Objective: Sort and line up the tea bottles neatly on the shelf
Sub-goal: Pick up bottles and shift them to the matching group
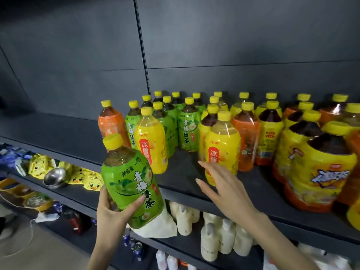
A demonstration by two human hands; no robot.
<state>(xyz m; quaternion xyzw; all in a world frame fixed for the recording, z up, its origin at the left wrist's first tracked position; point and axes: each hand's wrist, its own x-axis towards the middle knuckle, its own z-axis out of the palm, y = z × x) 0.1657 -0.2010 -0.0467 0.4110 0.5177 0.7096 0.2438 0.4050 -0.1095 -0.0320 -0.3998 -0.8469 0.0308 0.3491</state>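
My left hand (112, 208) grips a green-labelled tea bottle (130, 178) with a yellow cap, tilted, in front of the dark shelf (183, 172). My right hand (220, 184) reaches over the shelf's front edge with fingers straight, its fingertips at the base of a yellow-labelled bottle (224, 147). Another yellow bottle (152, 141) stands left of the gap. Behind are several green bottles (187, 129) and an orange one (110, 123). Mixed yellow and orange bottles (319, 168) crowd the right side.
The shelf's left part (58, 131) holds no bottles. The lower shelf carries yellow duck packets (91, 182), a steel bowl (55, 177) and bowls of goods. White bottles (218, 236) stand on the shelf below my hands.
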